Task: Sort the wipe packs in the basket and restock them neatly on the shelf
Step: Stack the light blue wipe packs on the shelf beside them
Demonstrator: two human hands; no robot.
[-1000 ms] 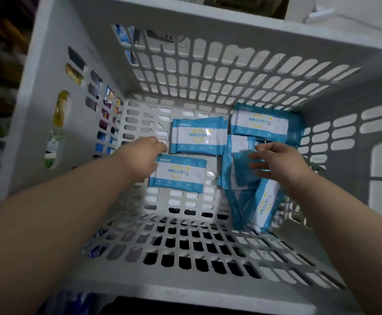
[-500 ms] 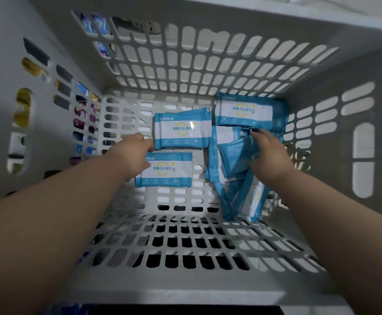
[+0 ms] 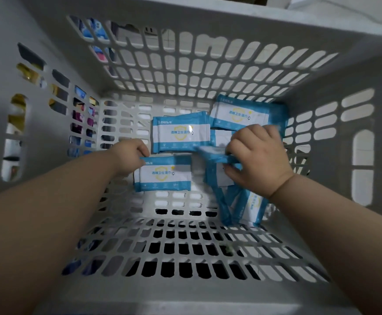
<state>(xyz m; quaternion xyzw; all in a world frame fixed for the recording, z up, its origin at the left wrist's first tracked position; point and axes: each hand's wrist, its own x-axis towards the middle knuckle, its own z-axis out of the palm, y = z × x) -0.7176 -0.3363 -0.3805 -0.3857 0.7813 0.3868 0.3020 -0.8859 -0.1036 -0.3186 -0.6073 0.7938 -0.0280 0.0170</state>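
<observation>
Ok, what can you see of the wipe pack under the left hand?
The wipe pack is a flat rectangular pouch of glossy-looking film. It is white across the middle with blue bands above and below, a yellow shield outline and blue print. It lies label up on the slotted floor of the basket. The left hand grips its upper left corner. A second pack lies just beyond it.

Dim light; pale wall [image 3: 367, 10] upper right; colourful packaged goods [image 3: 78, 114] left, blurred.
</observation>
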